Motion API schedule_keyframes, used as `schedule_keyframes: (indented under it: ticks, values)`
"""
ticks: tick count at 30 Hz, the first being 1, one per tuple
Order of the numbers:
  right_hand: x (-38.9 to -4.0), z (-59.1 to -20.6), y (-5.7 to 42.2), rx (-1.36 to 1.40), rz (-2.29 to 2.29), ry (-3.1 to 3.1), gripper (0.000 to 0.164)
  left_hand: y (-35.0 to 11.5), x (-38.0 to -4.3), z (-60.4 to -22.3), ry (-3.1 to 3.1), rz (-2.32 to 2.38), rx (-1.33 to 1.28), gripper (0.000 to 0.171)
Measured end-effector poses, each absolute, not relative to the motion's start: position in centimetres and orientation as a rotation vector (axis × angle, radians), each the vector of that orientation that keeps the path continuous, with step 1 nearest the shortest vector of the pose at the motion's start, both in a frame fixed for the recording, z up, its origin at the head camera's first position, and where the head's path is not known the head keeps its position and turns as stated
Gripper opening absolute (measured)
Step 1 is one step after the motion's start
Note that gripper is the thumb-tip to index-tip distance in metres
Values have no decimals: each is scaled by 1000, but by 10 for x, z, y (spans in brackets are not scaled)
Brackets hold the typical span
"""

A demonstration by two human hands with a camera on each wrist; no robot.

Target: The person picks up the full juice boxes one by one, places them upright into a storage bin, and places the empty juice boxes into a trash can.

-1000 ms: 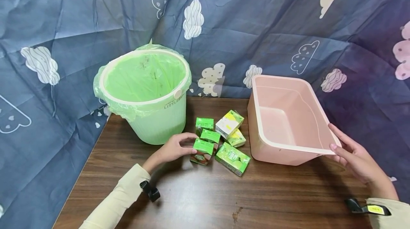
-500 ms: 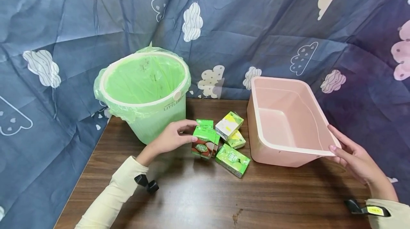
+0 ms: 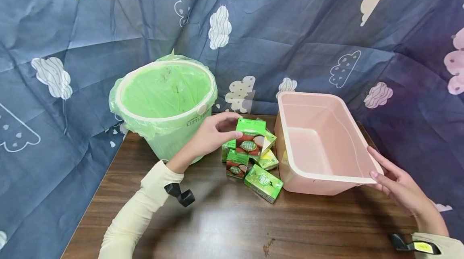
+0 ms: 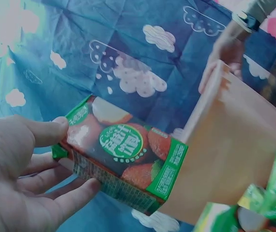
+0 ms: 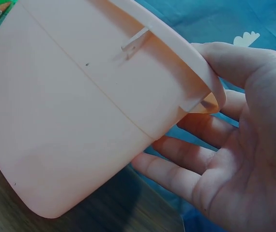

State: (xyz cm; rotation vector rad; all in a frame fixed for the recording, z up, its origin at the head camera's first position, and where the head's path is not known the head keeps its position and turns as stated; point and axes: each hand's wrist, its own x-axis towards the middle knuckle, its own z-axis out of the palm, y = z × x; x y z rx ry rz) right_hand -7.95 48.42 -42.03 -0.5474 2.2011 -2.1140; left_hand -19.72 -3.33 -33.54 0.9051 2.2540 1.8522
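Between thumb and fingers, my left hand [image 3: 212, 136] holds a lychee juice box [image 3: 251, 137] up over the other boxes. In the left wrist view the juice box [image 4: 121, 150] shows red fruit and a green label. My right hand [image 3: 402, 186] grips the near right corner of a pink plastic bin [image 3: 366, 179], thumb on the rim and fingers beneath, as the right wrist view of the hand [image 5: 230, 130] shows. Under the held box, another lychee juice box [image 3: 237, 166], a green juice box [image 3: 264, 182] and yellow-green boxes [image 3: 268, 160] lie close together, partly hidden.
A pale green bucket [image 3: 166, 142] lined with a green bag stands at the back left. Behind the wooden table [image 3: 217, 226] hangs a dark blue cloth [image 3: 272, 29] with cloud prints. The pink bin stands right of the boxes.
My left hand has lifted the lychee juice box off the group and carried it right and upward. The right hand keeps its grip on the bin, which has tilted slightly.
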Motion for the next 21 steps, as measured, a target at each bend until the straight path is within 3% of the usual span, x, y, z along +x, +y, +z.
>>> schedule_keyframes:
  ticks: [21]
  values:
    - [-78,-428,479,-567,-2196,2198,66,52,-244,-285,2261,1860,927,39]
